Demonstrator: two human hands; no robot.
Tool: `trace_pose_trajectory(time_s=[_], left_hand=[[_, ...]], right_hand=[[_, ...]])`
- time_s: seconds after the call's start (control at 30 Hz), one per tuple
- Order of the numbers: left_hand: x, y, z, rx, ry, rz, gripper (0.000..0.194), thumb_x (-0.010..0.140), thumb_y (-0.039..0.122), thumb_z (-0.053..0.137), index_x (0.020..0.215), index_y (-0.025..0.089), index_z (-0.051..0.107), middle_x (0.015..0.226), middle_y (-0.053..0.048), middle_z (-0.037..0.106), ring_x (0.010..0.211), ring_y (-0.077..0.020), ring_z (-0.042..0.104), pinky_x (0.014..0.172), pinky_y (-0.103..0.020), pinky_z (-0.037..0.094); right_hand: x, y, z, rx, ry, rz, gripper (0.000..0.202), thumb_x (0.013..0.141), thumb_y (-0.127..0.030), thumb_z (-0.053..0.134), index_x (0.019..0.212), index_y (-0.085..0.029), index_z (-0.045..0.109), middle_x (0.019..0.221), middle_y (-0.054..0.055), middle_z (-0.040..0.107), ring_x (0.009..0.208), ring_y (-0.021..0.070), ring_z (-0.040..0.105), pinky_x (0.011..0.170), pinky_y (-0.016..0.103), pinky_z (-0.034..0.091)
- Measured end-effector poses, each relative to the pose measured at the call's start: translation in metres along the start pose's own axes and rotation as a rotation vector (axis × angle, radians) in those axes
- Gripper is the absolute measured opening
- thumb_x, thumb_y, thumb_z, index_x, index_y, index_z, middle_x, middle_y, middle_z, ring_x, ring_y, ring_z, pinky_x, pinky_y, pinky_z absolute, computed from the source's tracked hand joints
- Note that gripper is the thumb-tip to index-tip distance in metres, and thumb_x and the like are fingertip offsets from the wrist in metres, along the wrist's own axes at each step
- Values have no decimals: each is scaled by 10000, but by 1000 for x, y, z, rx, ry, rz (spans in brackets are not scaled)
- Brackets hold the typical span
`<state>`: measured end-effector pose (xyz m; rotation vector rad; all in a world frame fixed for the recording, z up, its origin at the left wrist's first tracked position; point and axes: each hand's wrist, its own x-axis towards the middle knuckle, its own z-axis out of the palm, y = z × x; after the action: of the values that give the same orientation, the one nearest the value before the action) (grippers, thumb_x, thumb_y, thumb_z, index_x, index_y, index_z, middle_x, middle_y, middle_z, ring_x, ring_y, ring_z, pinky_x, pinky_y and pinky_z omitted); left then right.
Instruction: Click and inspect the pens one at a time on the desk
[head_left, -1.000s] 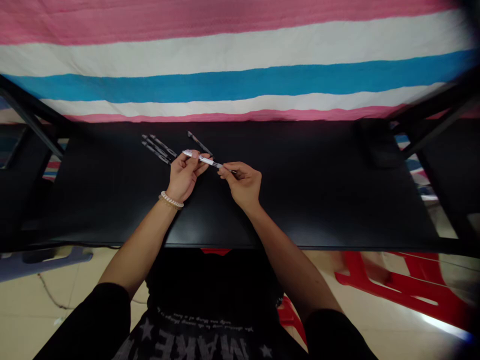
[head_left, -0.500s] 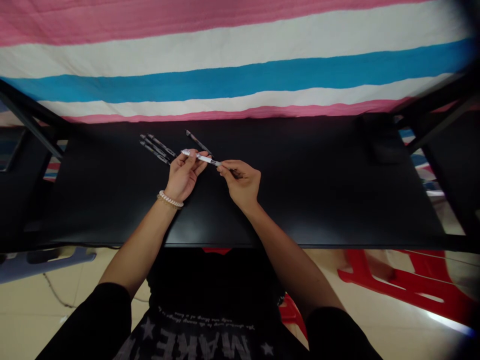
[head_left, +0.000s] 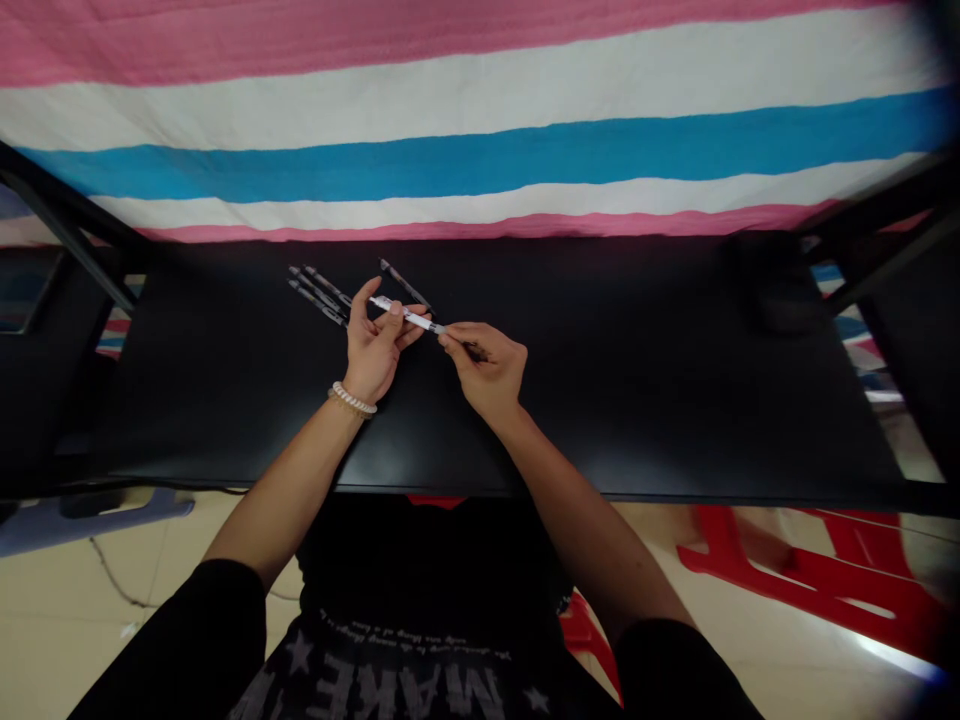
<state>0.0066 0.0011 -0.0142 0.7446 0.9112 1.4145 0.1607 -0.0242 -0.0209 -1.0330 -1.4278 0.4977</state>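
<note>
A white pen (head_left: 416, 319) is held between my two hands above the black table, slanting down to the right. My left hand (head_left: 376, 345) grips its barrel with the thumb on top and the index finger raised off it. The fingertips of my right hand (head_left: 487, 365) pinch the pen's right end; what lies under those fingertips is hidden. Several dark pens (head_left: 319, 303) lie side by side just left of my left hand. Another dark pen (head_left: 403, 284) rests behind the hands.
The black table (head_left: 637, 400) has a dark, hard to make out object (head_left: 780, 285) at its right rear. A striped cloth (head_left: 480, 165) hangs along the back. Red stools (head_left: 810, 575) stand beyond the front edge, with a grey-blue one (head_left: 97, 522) at left.
My left index finger has lifted from the white pen. The gap at the pen's right end looks narrower, with less of the grey section showing. The view has shifted slightly.
</note>
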Motion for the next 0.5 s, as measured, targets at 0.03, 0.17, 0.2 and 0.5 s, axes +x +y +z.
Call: trace_pose_trajectory(time_s=[0.03,0.17,0.2,0.5], left_hand=[[0,0,0,8,5,7,565,803,367,828,1271,295,520,918,-11,793,881,-159,767,839,-285,591],[1,-3,-1,19,29,2,591,818,363,815,1304,278,492,927,-26,795,935,-187,768,908,-340,580],[1,-3,-1,17,34,-4,572,827,358,808,1297,264,496,926,-32,795,949,-195,767,927,-358,575],[-1,0,1,-5,48,-52,409,835,333,800,1141,210,558,910,-45,793,945,-192,764,968,-375,563]], right_hand=[[0,0,0,-18,1,-18,52,893,-223,721,865,-226,765,866,20,783,773,163,749,708,301,635],[-1,1,-1,-97,0,-78,83,923,-245,693,879,-249,763,908,16,790,823,172,761,762,328,654],[-1,1,-1,-111,-3,-94,92,928,-244,687,878,-254,764,929,16,792,841,173,763,784,336,657],[-7,8,-1,-149,1,-181,161,962,-207,636,922,-263,782,1029,16,795,905,173,769,843,356,676]])
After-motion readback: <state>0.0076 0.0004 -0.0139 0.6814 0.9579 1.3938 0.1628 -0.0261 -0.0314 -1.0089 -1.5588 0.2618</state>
